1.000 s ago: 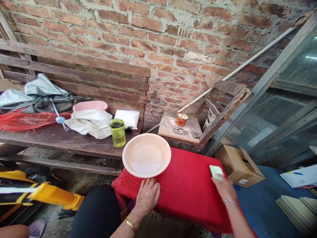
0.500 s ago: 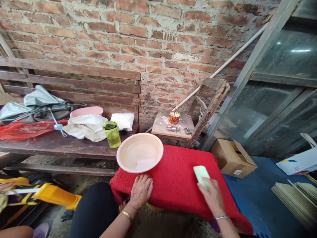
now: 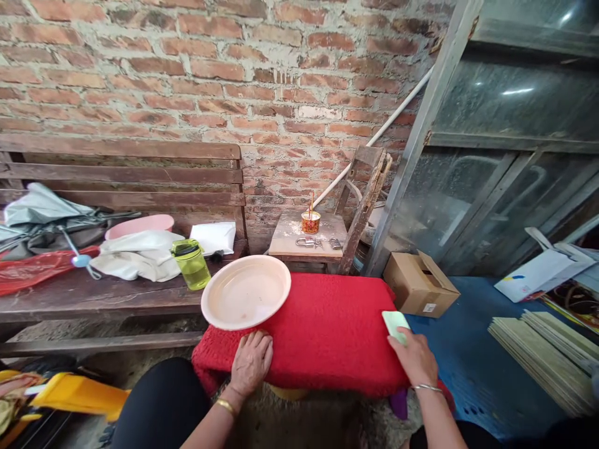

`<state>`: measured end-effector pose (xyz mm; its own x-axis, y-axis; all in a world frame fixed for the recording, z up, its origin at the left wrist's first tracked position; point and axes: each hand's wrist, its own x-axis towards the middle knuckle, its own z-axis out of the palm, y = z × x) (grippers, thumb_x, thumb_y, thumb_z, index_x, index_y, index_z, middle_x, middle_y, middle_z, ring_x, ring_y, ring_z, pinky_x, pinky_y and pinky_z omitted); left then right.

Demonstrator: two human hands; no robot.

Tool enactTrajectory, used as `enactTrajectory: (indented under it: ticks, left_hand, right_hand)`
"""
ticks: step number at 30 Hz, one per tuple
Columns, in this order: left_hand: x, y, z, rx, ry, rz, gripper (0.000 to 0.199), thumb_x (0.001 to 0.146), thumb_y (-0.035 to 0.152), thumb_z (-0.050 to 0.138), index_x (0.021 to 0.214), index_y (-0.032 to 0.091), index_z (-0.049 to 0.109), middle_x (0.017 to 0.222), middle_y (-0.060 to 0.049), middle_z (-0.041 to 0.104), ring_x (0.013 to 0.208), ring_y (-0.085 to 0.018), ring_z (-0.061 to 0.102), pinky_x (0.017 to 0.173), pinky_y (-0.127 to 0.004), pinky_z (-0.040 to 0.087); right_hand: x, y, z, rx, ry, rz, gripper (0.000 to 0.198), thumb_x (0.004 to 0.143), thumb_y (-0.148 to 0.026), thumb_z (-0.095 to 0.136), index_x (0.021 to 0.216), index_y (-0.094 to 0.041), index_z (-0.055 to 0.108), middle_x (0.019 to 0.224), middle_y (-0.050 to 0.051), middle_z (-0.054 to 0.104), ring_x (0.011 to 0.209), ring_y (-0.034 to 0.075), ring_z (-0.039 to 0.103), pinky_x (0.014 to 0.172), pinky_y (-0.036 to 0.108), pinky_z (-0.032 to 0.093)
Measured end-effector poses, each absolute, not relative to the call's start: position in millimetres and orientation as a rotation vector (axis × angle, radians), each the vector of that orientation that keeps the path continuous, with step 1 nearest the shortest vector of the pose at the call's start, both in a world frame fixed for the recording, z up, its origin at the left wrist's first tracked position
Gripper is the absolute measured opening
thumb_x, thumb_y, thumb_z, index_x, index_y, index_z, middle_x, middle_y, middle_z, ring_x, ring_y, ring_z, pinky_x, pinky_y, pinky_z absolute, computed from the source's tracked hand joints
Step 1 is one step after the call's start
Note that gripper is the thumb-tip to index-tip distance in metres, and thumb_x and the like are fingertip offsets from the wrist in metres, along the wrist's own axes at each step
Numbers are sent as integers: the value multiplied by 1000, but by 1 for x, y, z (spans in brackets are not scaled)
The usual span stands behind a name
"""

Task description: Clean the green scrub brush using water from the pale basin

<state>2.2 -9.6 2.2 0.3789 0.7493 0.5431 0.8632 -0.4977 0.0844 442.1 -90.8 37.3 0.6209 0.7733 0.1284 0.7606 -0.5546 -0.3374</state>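
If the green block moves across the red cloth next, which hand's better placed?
Right, I'd say: the right hand holds the green block at the right end of the red cloth. The left hand rests on its near edge, by the pale basin, away from the block.

The left hand (image 3: 251, 363) rests palm down, fingers slightly bent, while the right hand (image 3: 415, 357) grips with thumb and fingers.

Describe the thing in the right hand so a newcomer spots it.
Find the red cloth in front of the brick wall. Near its right end, the right hand holds a pale green block. Its mint colour sets it apart from the brown cardboard box beyond.
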Motion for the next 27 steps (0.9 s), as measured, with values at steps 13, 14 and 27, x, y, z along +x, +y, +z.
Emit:
enactTrajectory:
  ticks: [13, 14, 27]
  left_hand:
    - [5, -9, -1, -2405, -1495, -719, 20, 96, 18, 48, 96, 23, 68, 103, -5, 69, 96, -22, 62, 93, -39, 43]
    - [5, -9, 0, -2403, -1496, -709, 20, 96, 18, 48, 96, 23, 68, 103, -5, 69, 96, -22, 62, 92, -39, 43]
    - [3, -8, -2, -2421, -1486, -691, 19, 97, 17, 49, 96, 22, 66, 103, -4, 68, 96, -22, 59, 92, -39, 40]
  right_hand:
    - [324, -40, 48, -2130, -1665, 91, 34, 89, -44, 58, 116, -28, 70, 106, 8, 61, 93, 22, 63, 86, 34, 47]
    - [302, -34, 51, -2069, -1761, 105, 31, 89, -42, 60, 115, -29, 70, 107, 7, 61, 95, 22, 62, 88, 33, 47]
    - [350, -27, 66, -2405, -1637, 220, 44, 92, -46, 51, 127, -24, 67, 108, 12, 63, 96, 26, 65, 87, 37, 48]
